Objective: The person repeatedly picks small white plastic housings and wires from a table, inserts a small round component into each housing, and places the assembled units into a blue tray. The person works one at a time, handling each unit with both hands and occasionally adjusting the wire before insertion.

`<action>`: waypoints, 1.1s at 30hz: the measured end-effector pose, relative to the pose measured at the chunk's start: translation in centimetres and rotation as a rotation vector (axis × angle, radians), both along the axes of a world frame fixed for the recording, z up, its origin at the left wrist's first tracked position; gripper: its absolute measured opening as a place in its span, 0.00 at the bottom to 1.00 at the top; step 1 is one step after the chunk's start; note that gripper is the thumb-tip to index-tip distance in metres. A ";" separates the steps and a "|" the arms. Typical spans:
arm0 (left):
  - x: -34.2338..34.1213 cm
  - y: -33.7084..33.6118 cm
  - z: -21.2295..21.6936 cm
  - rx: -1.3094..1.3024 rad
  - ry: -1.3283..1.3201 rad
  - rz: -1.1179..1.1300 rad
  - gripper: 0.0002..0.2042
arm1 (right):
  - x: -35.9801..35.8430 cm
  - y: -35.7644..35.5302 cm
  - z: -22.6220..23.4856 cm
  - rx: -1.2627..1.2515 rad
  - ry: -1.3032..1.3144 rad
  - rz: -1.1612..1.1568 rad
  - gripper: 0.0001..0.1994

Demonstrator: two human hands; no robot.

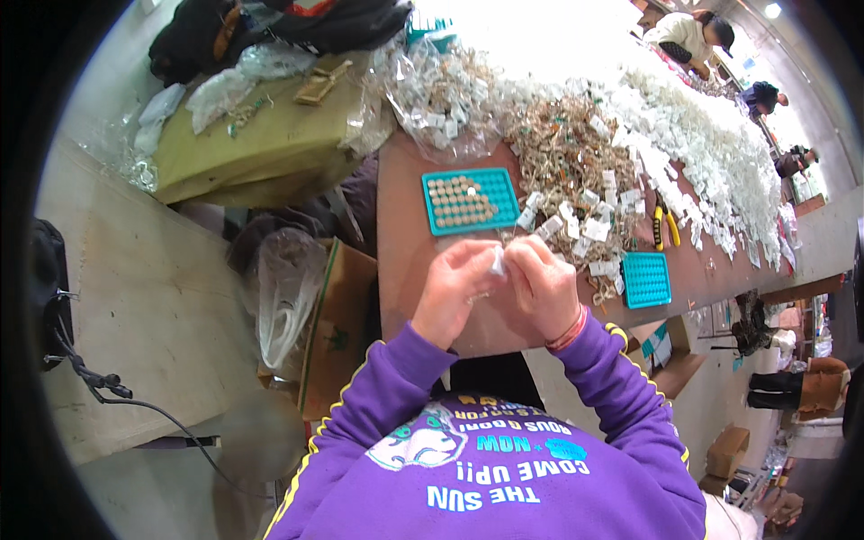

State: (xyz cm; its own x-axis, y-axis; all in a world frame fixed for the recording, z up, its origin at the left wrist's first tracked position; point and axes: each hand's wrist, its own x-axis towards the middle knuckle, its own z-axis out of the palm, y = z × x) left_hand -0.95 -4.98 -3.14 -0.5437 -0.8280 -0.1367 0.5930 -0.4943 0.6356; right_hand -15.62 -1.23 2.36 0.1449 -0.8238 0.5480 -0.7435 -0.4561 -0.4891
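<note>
My left hand [455,286] and my right hand [545,284] meet above the near edge of the brown table [405,261]. Fingertips of both are pinched together around a small white piece [498,262], its kind too small to make out. Just beyond my hands lies a teal tray [506,215] with rows of round tan pieces in its pockets and one white one among them. Past my right hand, a heap of tan, cord-like parts [562,148] with small white blocks or tags covers the table.
A second teal tray [646,280] and yellow-and-black pliers [666,225] lie to the right. White pieces [711,162] are heaped farther back. A cardboard box [337,324] with a clear bag [286,288] stands at left. Other people [688,40] are at the far right.
</note>
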 end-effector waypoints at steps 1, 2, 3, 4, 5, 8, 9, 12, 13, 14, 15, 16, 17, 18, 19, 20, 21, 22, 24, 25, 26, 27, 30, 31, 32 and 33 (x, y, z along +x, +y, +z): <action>-0.1 -0.1 0.0 -0.017 0.015 0.005 0.11 | 0.0 0.1 0.2 0.030 -0.011 0.001 0.06; -0.1 0.0 0.0 -0.007 0.011 0.001 0.12 | 0.0 0.2 0.3 0.009 -0.008 -0.003 0.06; -0.2 0.2 0.2 -0.049 -0.008 0.041 0.11 | 0.0 0.2 0.4 -0.020 -0.019 0.004 0.07; -0.4 0.6 0.4 -0.075 -0.040 0.075 0.10 | -0.2 0.4 0.4 -0.019 -0.035 -0.002 0.08; -0.3 1.1 0.8 -0.130 -0.016 0.122 0.09 | -0.6 0.0 0.3 -0.103 -0.090 0.032 0.11; -0.4 1.8 3.4 -1.155 -0.584 0.341 0.06 | -1.7 1.4 -0.2 0.069 -0.750 -0.179 0.08; -0.4 1.6 4.7 -1.352 -0.590 0.316 0.05 | -2.2 1.8 -0.3 0.057 -0.790 -0.216 0.07; -1.0 -4.5 8.1 -1.848 -0.710 0.729 0.09 | -2.9 2.6 -1.0 0.247 -0.716 -0.286 0.09; -1.5 -7.8 9.2 -1.896 -0.785 0.853 0.16 | -2.7 2.8 -1.4 0.202 -0.630 -0.253 0.08; -1.9 -9.8 9.3 -1.811 -1.296 0.853 0.26 | -2.5 3.1 -1.7 0.197 -0.606 -0.222 0.07; -2.5 -12.3 9.5 -1.812 -1.540 0.925 0.30 | -2.3 3.3 -1.9 0.181 -0.631 -0.197 0.06; -2.8 -14.0 9.2 -1.821 -1.507 0.930 0.28 | -2.2 3.5 -2.0 0.164 -0.652 -0.162 0.05; -3.3 -14.7 8.5 -1.826 -1.476 0.842 0.24 | -2.2 3.6 -2.1 0.152 -0.665 -0.159 0.06; -3.7 -14.9 7.8 -1.863 -1.388 0.824 0.20 | -2.3 3.7 -2.1 0.149 -0.659 -0.180 0.05; -4.1 -14.7 7.0 -1.734 -1.422 0.453 0.16 | -2.5 3.9 -2.0 0.153 -0.660 -0.192 0.05; -4.6 -14.1 6.3 -1.620 -1.382 0.163 0.12 | -2.7 4.1 -2.0 0.158 -0.660 -0.206 0.05; -5.1 -13.4 5.7 -1.644 -1.331 0.200 0.10 | -3.0 4.1 -1.9 0.164 -0.623 -0.237 0.04; -5.6 -12.9 5.2 -1.592 -1.374 0.059 0.11 | -3.3 4.2 -1.9 0.164 -0.619 -0.250 0.04; -6.3 -11.8 4.2 -1.726 -1.478 0.085 0.12 | -3.7 4.4 -2.0 0.162 -0.631 -0.280 0.04; -6.8 -11.3 3.7 -1.714 -1.465 0.105 0.13 | -3.6 4.5 -2.1 0.173 -0.696 -0.280 0.04; -7.1 -11.1 3.3 -1.698 -1.452 0.114 0.13 | -3.6 4.6 -2.3 0.174 -0.681 -0.279 0.04; -7.4 -11.0 2.8 -1.678 -1.444 0.125 0.13 | -3.6 4.6 -2.4 0.172 -0.666 -0.280 0.04; -8.1 -10.9 1.7 -1.552 -1.340 0.118 0.13 | -3.6 4.8 -2.5 0.150 -0.537 -0.316 0.05; -8.1 -11.0 1.5 -1.487 -1.330 0.074 0.12 | -3.7 4.8 -2.4 0.138 -0.521 -0.319 0.05; -8.0 -11.0 1.5 -1.439 -1.291 0.070 0.12 | -3.8 4.7 -2.3 0.127 -0.505 -0.318 0.05; -7.9 -10.8 1.5 -1.412 -1.241 0.108 0.11 | -4.1 4.5 -2.1 0.080 -0.432 -0.334 0.05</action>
State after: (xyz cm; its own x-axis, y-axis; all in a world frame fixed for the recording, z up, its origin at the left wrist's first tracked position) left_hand -8.86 -15.83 -1.65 -0.6287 -0.6880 0.3624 -0.4734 0.7084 0.5235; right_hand -19.73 3.28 0.30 -0.3561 -0.8278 0.4335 -0.5652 -0.1787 -0.8054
